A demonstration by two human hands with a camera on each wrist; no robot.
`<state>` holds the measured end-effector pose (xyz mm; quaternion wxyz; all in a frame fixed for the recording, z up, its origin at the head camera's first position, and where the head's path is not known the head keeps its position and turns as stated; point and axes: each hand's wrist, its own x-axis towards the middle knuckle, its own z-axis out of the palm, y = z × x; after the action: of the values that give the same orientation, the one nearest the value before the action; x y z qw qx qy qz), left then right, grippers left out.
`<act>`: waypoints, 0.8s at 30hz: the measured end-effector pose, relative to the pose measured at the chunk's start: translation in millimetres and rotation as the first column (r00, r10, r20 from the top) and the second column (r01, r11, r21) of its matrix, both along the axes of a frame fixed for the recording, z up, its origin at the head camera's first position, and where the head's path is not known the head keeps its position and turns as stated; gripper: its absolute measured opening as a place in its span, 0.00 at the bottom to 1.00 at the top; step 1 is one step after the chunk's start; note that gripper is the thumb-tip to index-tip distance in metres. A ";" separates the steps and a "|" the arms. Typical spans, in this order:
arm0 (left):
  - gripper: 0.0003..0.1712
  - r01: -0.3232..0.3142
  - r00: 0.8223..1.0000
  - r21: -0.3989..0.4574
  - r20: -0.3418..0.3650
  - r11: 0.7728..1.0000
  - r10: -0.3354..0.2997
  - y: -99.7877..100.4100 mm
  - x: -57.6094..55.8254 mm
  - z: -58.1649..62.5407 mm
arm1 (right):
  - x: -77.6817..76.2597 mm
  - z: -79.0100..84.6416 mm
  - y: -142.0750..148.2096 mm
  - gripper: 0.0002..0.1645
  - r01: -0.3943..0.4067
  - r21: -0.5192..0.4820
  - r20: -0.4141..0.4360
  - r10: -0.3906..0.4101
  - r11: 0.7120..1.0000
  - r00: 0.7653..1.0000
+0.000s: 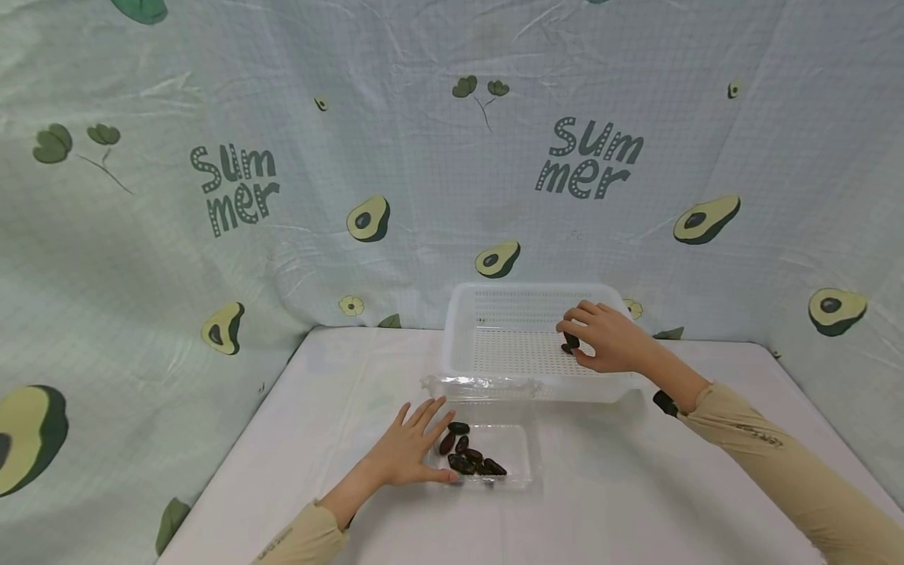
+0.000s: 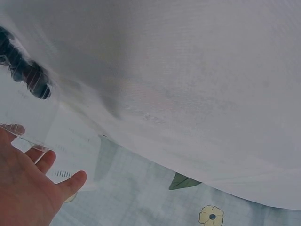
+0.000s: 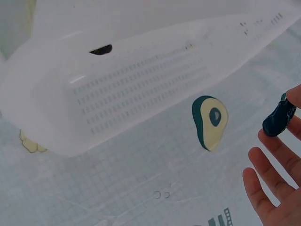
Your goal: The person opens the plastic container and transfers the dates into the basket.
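Note:
My right hand (image 1: 609,337) is over the right side of a white perforated basket (image 1: 519,353), pinching a small dark oval fruit (image 3: 279,118) between thumb and fingertips. Another dark fruit (image 3: 101,49) lies in the basket; in the head view it shows just below the held one. Nearer to me, a clear plastic box (image 1: 519,447) holds several dark, reddish-brown oval fruits (image 1: 473,455). With fingers spread, my left hand (image 1: 406,449) rests at the box's left edge. In the left wrist view its fingertips are right at the clear rim.
A crinkled clear plastic edge (image 1: 487,387) of the box lies against the basket's front. Both containers stand on a white-covered table (image 1: 607,486). Behind and at the sides hangs a pale cloth (image 1: 417,141) printed with avocados and lettering.

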<state>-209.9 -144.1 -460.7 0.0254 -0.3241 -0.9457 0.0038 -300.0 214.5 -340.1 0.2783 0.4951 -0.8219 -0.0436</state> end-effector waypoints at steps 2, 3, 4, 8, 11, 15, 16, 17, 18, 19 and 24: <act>0.55 -0.002 1.000 -0.005 -0.005 1.000 0.002 -0.1 0.4 0.4 | -6.2 2.8 -2.9 0.21 0.012 0.004 0.009 -0.012 1.000 1.000; 0.55 -0.002 1.000 -0.007 -0.007 1.000 0.002 -0.1 0.6 0.5 | -9.4 4.1 -4.0 0.21 0.020 0.009 0.009 -0.020 1.000 1.000; 0.55 0.000 1.000 -0.007 -0.010 1.000 0.000 -0.2 0.8 0.6 | -12.6 5.0 -4.9 0.20 0.026 0.013 0.008 -0.026 1.000 1.000; 0.55 0.010 1.000 -0.004 -0.025 1.000 -0.010 -1.0 1.3 0.3 | -27.3 5.4 -7.5 0.20 0.044 0.021 -0.012 -0.044 0.999 0.999; 0.56 0.014 0.999 -0.004 -0.034 1.000 -0.014 -1.3 1.3 0.6 | -37.0 4.6 -9.1 0.19 0.054 0.033 -0.025 -0.054 0.998 0.998; 0.56 0.018 0.999 -0.002 -0.033 1.000 -0.018 -1.2 0.7 0.4 | -47.0 2.9 -10.0 0.17 0.075 0.065 -0.042 -0.072 0.995 0.997; 0.56 0.018 0.999 -0.003 -0.030 1.000 -0.018 -1.1 0.6 0.6 | -49.5 2.4 -10.0 0.17 0.080 0.071 -0.045 -0.077 0.994 0.996; 0.55 0.017 0.999 -0.005 -0.028 1.000 -0.018 -1.0 0.4 0.3 | -52.2 1.6 -9.8 0.16 0.088 0.078 -0.049 -0.085 0.993 0.995; 0.56 0.018 0.999 -0.005 -0.026 1.000 -0.019 -0.9 0.3 0.1 | -54.5 0.9 -9.6 0.16 0.096 0.082 -0.053 -0.092 0.992 0.994; 0.56 0.018 1.000 -0.004 -0.024 1.000 -0.018 -0.9 0.1 -0.2 | -56.9 0.1 -9.5 0.16 0.103 0.085 -0.053 -0.099 0.991 0.994; 0.56 0.016 0.999 -0.009 -0.030 1.000 -0.017 -0.9 1.2 0.4 | -67.7 -5.8 -8.7 0.16 0.144 0.097 -0.039 -0.140 0.985 0.989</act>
<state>-208.7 -145.0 -460.3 0.0385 -0.3320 -0.9424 0.0125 -367.8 205.9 -345.8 0.2626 0.4477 -0.8473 -0.1124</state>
